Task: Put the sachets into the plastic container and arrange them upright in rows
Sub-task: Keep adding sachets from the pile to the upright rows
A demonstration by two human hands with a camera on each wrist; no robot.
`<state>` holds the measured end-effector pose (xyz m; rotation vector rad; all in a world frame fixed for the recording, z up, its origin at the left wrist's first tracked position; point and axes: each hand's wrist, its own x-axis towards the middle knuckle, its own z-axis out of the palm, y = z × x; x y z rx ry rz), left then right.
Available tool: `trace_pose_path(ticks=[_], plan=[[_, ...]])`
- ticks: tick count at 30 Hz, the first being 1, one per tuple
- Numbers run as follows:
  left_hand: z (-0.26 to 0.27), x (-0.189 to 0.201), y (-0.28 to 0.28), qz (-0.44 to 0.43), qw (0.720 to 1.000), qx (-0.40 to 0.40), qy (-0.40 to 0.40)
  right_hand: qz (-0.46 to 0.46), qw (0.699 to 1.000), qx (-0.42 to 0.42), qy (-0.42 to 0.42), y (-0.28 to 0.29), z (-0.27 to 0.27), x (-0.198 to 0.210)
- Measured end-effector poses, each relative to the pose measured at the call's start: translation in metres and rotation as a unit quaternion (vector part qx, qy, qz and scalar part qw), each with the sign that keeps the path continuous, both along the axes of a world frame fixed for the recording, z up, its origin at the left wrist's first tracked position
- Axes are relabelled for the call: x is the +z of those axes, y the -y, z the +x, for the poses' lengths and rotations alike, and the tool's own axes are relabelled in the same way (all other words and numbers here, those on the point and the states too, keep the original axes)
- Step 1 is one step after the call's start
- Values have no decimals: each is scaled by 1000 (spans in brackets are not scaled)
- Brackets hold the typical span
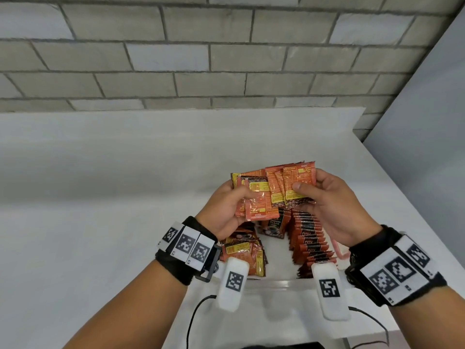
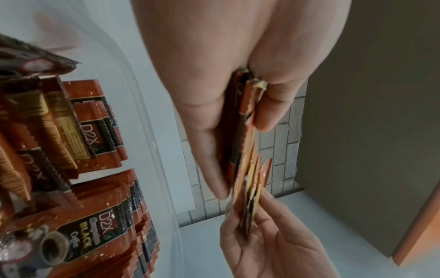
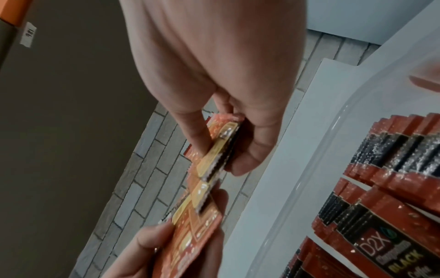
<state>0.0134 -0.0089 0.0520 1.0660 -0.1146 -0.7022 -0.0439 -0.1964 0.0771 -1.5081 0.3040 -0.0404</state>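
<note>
Both hands hold a fanned bunch of orange-red coffee sachets point(image 1: 274, 190) above the clear plastic container point(image 1: 279, 284). My left hand point(image 1: 227, 206) pinches the left part of the bunch between thumb and fingers. My right hand point(image 1: 324, 197) grips the right part, thumb on the front. In the left wrist view the bunch point(image 2: 247, 159) shows edge-on between the fingers; the right wrist view shows its edges point(image 3: 214, 159) too. Inside the container an upright row of sachets point(image 1: 310, 245) runs along the right side, and looser sachets point(image 1: 245, 250) lie at the left.
The container stands on a white table point(image 1: 100, 197) near its front edge. A grey brick wall point(image 1: 201, 54) rises behind the table, and a pale panel point(image 1: 427, 122) stands at the right. Cables point(image 1: 198, 311) trail from the wrist cameras.
</note>
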Motion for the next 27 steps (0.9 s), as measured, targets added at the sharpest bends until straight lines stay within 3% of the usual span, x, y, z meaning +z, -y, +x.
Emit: trace_pose_path(ticks=[7,13,22,27], plan=[[1,-1,9,21,997,13,67,11,998,45,-43,-4,0,-7],[5,2,8,-50,996,33,-70,16,1000,3,-8,2,0,-6],[8,-3,16,33,998,9,59,34,999,31,-21,3,1,-9],[15,4,16,-6,999,34,-24,13,999,29,-18,5,3,-7]])
